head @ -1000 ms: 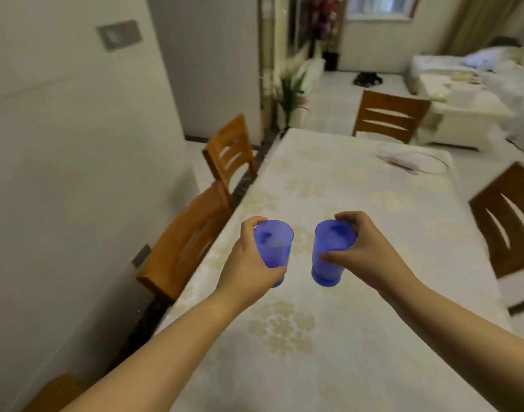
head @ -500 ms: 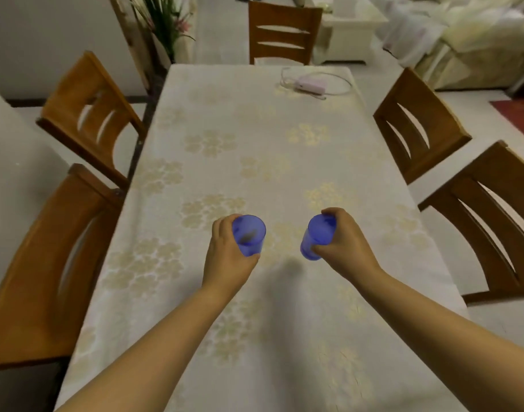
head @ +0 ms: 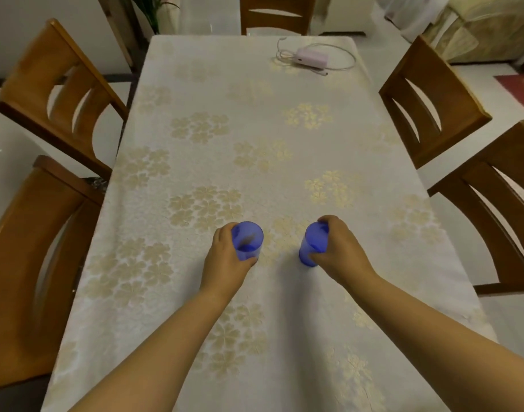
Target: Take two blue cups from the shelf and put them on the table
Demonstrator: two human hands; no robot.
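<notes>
Two translucent blue cups stand upright, mouths up, on the table (head: 255, 138), which has a white cloth with gold flowers. My left hand (head: 225, 263) wraps the left blue cup (head: 249, 239) from its left side. My right hand (head: 341, 251) grips the right blue cup (head: 311, 248) from its right side. Both cups' bases appear to rest on the cloth, a hand's width apart. The shelf is out of view.
A pink device with a coiled white cable (head: 311, 58) lies at the table's far right. Wooden chairs stand at the left (head: 52, 93) (head: 26, 263), the right (head: 433, 99) (head: 507, 203) and the far end (head: 275, 13). A sofa (head: 477, 31) is at the back right.
Both hands have lowered the cups from the air down to the tablecloth. The view has tilted from the room and wall down onto the table.
</notes>
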